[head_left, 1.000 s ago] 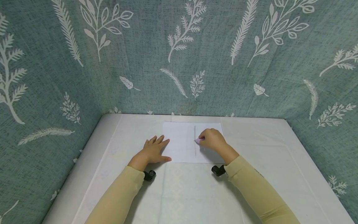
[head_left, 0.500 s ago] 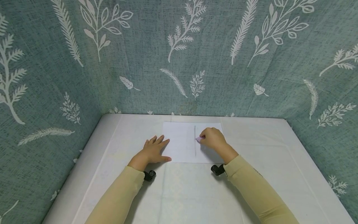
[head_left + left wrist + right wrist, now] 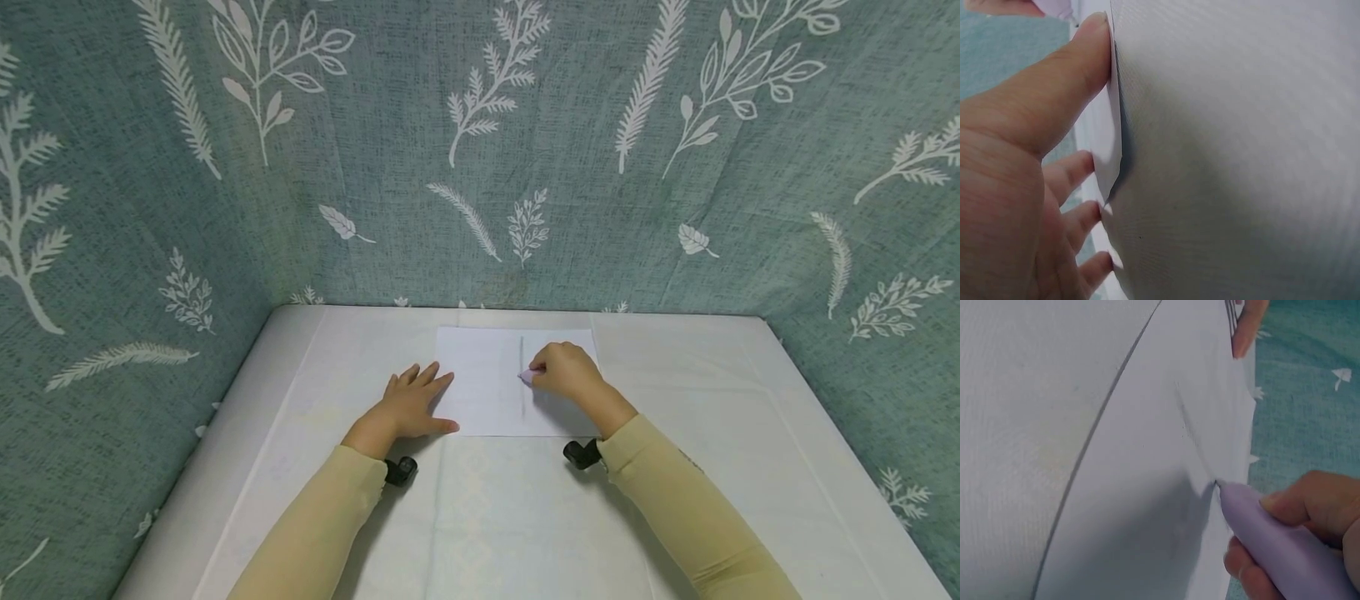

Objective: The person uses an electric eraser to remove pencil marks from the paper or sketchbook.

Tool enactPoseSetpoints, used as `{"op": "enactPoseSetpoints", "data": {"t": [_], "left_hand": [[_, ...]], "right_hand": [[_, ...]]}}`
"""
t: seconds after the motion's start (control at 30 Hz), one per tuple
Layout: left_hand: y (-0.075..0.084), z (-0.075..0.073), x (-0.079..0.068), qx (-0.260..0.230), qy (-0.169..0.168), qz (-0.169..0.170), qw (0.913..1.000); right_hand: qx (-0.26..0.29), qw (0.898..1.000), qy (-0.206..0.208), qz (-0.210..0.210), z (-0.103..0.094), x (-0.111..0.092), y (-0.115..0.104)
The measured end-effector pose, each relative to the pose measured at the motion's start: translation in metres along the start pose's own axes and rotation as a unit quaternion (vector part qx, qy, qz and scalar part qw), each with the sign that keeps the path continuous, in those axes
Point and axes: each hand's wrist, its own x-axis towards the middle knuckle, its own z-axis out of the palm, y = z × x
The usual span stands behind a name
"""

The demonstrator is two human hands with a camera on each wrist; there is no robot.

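A white sheet of paper (image 3: 480, 375) lies on the white-covered table, with a grey line (image 3: 522, 354) running across it from far to near edge. My left hand (image 3: 411, 408) rests with spread fingers on the paper's left edge; its thumb (image 3: 1085, 53) lies on the near corner. Pinched in my right hand (image 3: 570, 371) is a lilac, fat-bodied pen-like tool (image 3: 1279, 537) with a thin, dark-ended tip. That tip is right at the grey line, around mid-sheet. The palm hides part of the paper's right side.
Green-blue fabric with white leaf prints (image 3: 480, 233) stands up behind the table and on both sides. A black wrist camera (image 3: 401, 471) sits under the left wrist, another black camera (image 3: 581, 455) under the right. The tablecloth (image 3: 510, 517) has faint creases.
The right hand and the lilac tool have shifted slightly, the tip going a little right and then back left at the line. The left hand and paper have stayed in place.
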Motion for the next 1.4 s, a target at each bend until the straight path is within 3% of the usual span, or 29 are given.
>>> {"op": "enactPoseSetpoints", "data": {"t": [0.43,0.63,1.13,1.4], "left_hand": [[0.0009,-0.0017,-0.0013,-0.004,0.000,-0.001,1.0000],[0.0010,-0.0019,-0.0021,-0.006,0.002,0.003,1.0000],[-0.0018,-0.0013,0.0004,-0.003,0.000,0.003,1.0000],[-0.0028,0.0004,0.0024,0.001,-0.002,0.000,1.0000]], "right_hand": [[-0.006,1.000,0.023,0.015,-0.0006,0.0014,0.0010],[-0.002,1.000,0.005,0.011,-0.0009,0.0004,-0.0014],[-0.013,0.999,0.028,0.023,-0.0013,0.0019,-0.0033],[-0.012,1.000,0.008,0.014,-0.0007,0.0027,-0.0033]]}}
